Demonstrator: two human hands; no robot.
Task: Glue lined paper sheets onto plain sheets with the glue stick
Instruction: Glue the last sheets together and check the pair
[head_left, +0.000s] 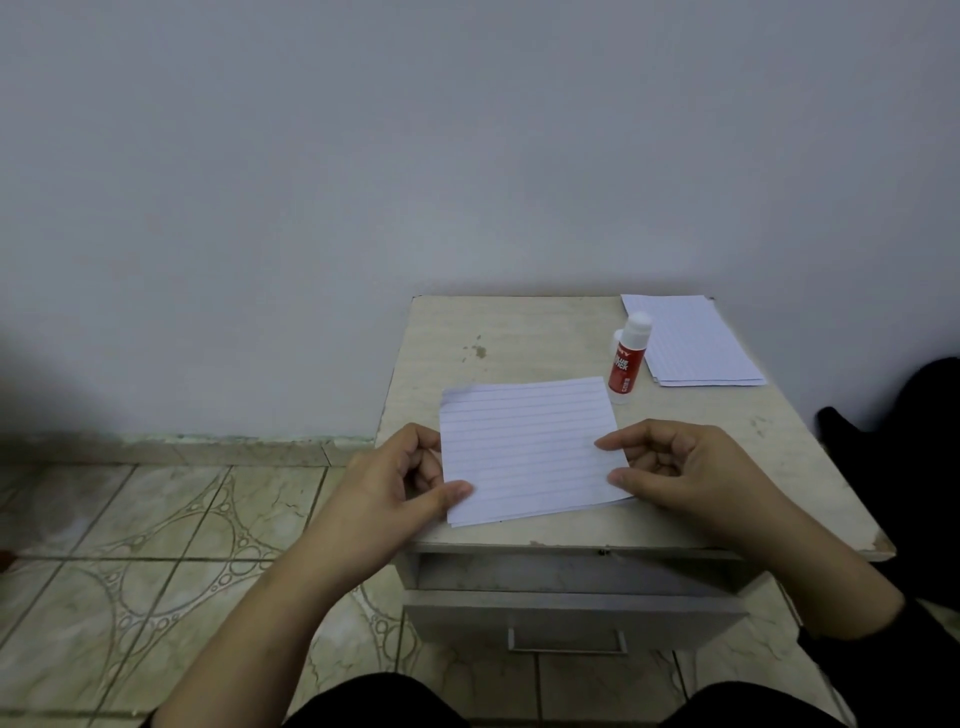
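Centrally, right of the frame's middle: one lined sheet (530, 447) lying face-up on at least one more sheet, edges showing along its lower border, count beneath not readable. Pinched at its left edge by the left hand (395, 478), thumb on top, fingers curled beside the edge. Pinched at its right edge by the right hand (685, 467), forefinger and thumb on the paper, remaining fingers curled. Just above, upright: one glue stick (626, 364), red label, white cap on. Upper right of it: one small stack of lined sheets (696, 348), several layers, exact number unclear. Beneath everything: one worn cabinet top (509, 332), one drawer (571, 618) slightly open below. Lower left: patterned floor tiles (130, 545).
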